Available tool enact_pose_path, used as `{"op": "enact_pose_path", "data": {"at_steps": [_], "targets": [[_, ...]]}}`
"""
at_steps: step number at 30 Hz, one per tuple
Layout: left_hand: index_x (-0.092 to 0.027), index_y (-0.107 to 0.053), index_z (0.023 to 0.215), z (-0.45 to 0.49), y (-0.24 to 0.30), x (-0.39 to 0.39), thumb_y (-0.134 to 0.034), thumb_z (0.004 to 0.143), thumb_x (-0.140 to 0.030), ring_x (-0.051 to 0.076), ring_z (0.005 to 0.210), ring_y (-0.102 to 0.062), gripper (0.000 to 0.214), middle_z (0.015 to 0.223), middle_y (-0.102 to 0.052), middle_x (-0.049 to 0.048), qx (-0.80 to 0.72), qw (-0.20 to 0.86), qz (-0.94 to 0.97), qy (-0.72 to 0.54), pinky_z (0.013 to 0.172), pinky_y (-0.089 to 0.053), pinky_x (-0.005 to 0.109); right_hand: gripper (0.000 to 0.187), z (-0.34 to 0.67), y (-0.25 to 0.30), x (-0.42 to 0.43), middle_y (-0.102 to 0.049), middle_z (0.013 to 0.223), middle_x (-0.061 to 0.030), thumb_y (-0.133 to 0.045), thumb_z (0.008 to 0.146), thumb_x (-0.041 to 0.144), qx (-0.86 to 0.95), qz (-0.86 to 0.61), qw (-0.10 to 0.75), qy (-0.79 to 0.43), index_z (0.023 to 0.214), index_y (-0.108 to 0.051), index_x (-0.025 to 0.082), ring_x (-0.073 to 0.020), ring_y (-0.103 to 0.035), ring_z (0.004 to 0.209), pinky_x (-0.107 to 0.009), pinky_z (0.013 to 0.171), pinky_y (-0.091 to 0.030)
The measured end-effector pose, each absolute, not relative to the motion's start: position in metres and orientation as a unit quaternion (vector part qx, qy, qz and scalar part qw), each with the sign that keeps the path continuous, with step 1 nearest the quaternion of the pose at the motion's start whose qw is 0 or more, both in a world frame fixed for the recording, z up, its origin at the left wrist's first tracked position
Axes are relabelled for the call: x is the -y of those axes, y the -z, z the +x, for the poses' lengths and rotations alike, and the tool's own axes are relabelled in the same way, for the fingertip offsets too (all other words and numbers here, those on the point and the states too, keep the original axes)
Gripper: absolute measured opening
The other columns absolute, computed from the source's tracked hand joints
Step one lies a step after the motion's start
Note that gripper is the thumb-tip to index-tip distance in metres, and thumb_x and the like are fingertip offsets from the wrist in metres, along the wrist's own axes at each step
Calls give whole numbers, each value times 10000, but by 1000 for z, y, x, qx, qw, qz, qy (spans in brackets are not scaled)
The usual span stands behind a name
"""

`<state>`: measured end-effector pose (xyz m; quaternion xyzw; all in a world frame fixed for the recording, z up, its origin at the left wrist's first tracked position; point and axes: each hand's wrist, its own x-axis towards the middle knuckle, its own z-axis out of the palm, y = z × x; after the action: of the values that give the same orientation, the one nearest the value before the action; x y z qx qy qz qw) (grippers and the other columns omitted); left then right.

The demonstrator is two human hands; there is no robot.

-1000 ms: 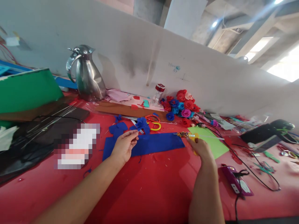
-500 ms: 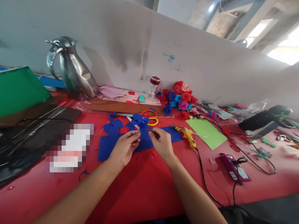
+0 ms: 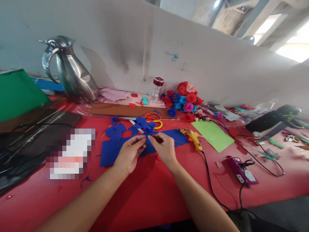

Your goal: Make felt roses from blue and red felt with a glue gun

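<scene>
My left hand (image 3: pixel 129 154) and my right hand (image 3: pixel 163 148) meet fingertip to fingertip over a strip of blue felt (image 3: pixel 142 146) on the red table (image 3: pixel 149 190). Both hands are pinched on a small blue felt flower (image 3: pixel 147 130) held between them. More blue felt pieces (image 3: pixel 116 131) lie just behind my left hand. A yellow glue gun (image 3: pixel 193 138) rests on the table to the right of my right hand, its black cord trailing toward me.
A steel jug (image 3: pixel 70 75) stands at the back left. Scissors with red and yellow handles (image 3: pixel 154 120), a small jar (image 3: pixel 156 88), a pile of felt roses (image 3: pixel 184 100), a green sheet (image 3: pixel 212 135) and a purple device (image 3: pixel 241 169) surround the work spot. A black mat (image 3: pixel 29 138) lies left.
My right hand let go of the glue gun, which now lies on the table, and came left to join my left hand on the blue flower. The view tilted slightly down.
</scene>
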<state>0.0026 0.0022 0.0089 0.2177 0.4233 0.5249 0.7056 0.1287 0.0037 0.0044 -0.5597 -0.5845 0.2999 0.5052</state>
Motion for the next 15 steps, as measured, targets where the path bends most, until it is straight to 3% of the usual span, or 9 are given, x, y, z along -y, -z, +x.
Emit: {"op": "enact_pose_path", "data": {"at_steps": [6, 15], "targets": [[-156, -685, 708, 5, -8, 1, -789, 528, -265, 74, 592, -530, 234, 705, -628, -18, -451, 652, 280, -542, 631, -426, 220, 306, 128, -4, -3, -673, 614, -4, -613, 768, 461, 580, -599, 488, -259, 660, -662, 179, -126, -566, 541, -224, 528, -406], [-173, -694, 728, 7, -7, 3, -738, 613, -295, 126, 632, -547, 173, 700, -648, 1, -469, 562, 378, -568, 653, -440, 256, 456, 125, -3, -1, -451, 458, 43, -502, 820, 525, 589, -630, 465, -199, 510, -514, 191, -87, -372, 445, -221, 456, -259]]}}
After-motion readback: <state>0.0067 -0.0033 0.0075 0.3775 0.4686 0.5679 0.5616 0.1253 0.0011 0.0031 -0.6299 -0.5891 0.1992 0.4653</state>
